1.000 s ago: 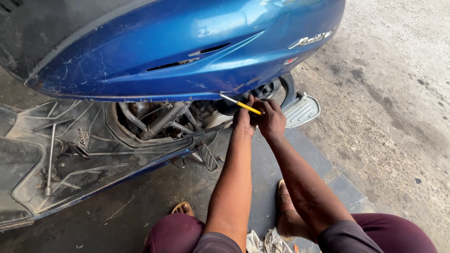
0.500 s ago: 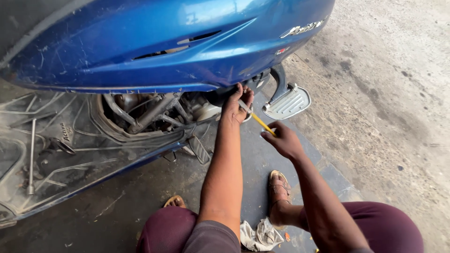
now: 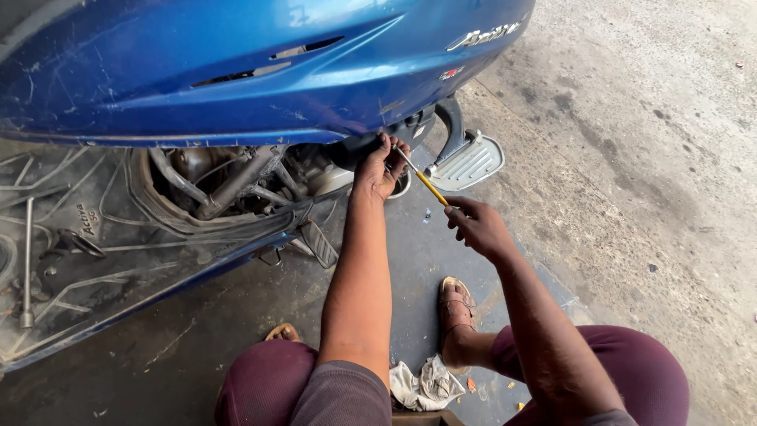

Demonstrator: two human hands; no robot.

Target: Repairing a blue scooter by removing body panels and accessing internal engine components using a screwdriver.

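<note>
Knees in maroon trousers frame the near edge, with a crumpled rag point(image 3: 430, 384) on the floor between them and your sandalled foot point(image 3: 457, 309) just beyond. Your right hand point(image 3: 477, 227) closes its fingers around the yellow handle of a screwdriver point(image 3: 422, 179), whose shaft slants up and left. Farther off, your left hand point(image 3: 380, 168) pinches the screwdriver's tip end under the blue scooter's side panel point(image 3: 260, 71), near the exposed engine point(image 3: 229, 177). Right of that hand lies 1 metal footrest point(image 3: 471, 162).
</note>
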